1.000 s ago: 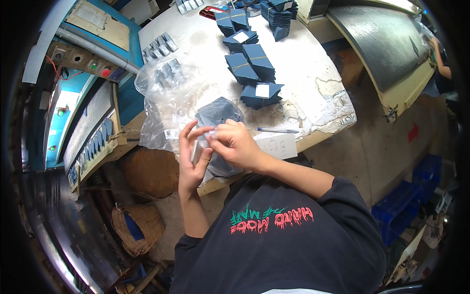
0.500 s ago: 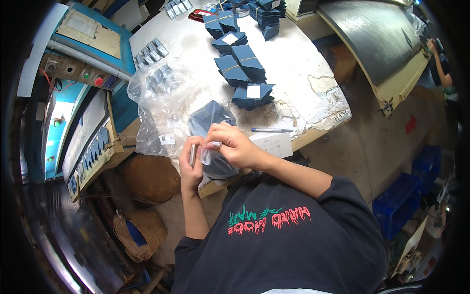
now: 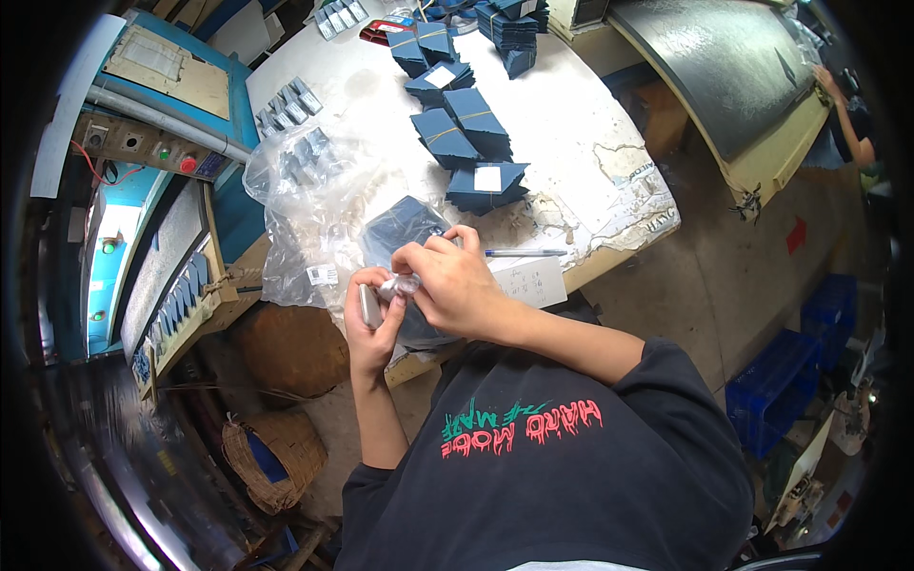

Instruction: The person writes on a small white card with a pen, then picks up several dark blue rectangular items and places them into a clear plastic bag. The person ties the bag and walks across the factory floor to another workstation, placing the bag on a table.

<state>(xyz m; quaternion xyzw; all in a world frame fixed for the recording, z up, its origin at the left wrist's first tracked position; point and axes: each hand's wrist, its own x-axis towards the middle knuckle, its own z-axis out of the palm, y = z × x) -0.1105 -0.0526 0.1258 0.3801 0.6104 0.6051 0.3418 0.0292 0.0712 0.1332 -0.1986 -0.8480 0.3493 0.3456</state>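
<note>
A clear plastic bag (image 3: pixel 405 221) with dark blue pieces inside lies at the table's near edge, in front of my body. My left hand (image 3: pixel 369 328) is closed round a grey, bar-shaped thing (image 3: pixel 368 306) with a rounded end; its kind cannot be made out. At the left fingertips, my right hand (image 3: pixel 455 290) pinches the bunched plastic of the bag. Another small grey piece shows beside the right fingers, mostly hidden by them. The lower part of the bag runs under both hands.
Banded stacks of dark blue pieces (image 3: pixel 486 181) stand beyond my hands. A pen (image 3: pixel 524 253) and a written paper (image 3: pixel 533 283) lie to the right. Another crumpled clear bag (image 3: pixel 295 219) and small grey packs (image 3: pixel 288 105) are on the left. A person's arm (image 3: pixel 843 109) shows far right.
Both hands have turned at the bag's bunched plastic. My right fingers have shifted up and right, and the grey thing in my left hand shows a wider side. The view has shifted slightly.
</note>
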